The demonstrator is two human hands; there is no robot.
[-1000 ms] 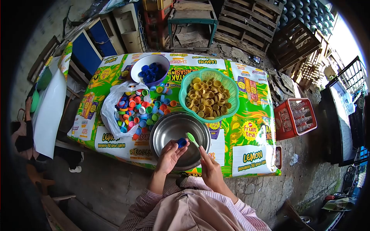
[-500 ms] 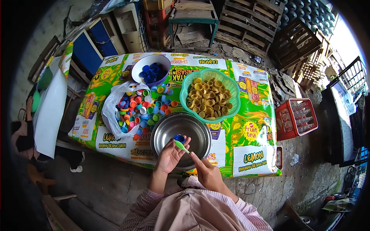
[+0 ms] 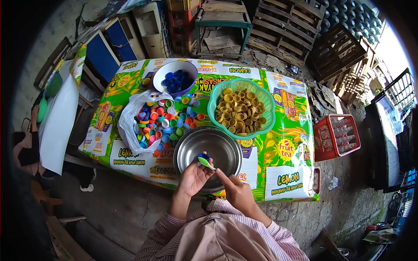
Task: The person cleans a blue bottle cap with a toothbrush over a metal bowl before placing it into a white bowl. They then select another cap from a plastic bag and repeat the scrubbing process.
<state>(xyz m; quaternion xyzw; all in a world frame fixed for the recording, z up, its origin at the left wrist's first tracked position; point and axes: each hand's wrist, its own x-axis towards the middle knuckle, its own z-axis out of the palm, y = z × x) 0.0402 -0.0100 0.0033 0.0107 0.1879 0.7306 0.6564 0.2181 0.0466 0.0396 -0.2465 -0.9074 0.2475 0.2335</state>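
My left hand (image 3: 194, 177) is closed around a dark blue bottle cap (image 3: 202, 156) over the front of a steel bowl (image 3: 178, 152). Across the cap lies the wide end of a small light-green tool with a pale thin handle (image 3: 205, 163); its exact kind I cannot make out. The handle runs into my right hand (image 3: 235, 189), whose fingers grip it, index finger stretched along it. Beyond my left hand, mixed coloured bottle caps (image 3: 165, 124) spill from a white plastic bag (image 3: 128, 126). The bowl's inside looks bare where it shows.
A turquoise basket (image 3: 212, 106) of yellowish caps (image 3: 239, 111) stands behind the bowl. A white-and-purple bowl (image 3: 193, 71) holds blue caps (image 3: 177, 80). A red crate of bottles (image 3: 335, 135) is right of the table (image 3: 287, 180). At far left is another person's arm (image 3: 34, 119).
The green tool's wide end has turned to lie flatter across the blue cap, and the cap is tilted more. The whole view has shifted slightly, with both hands staying over the steel bowl.
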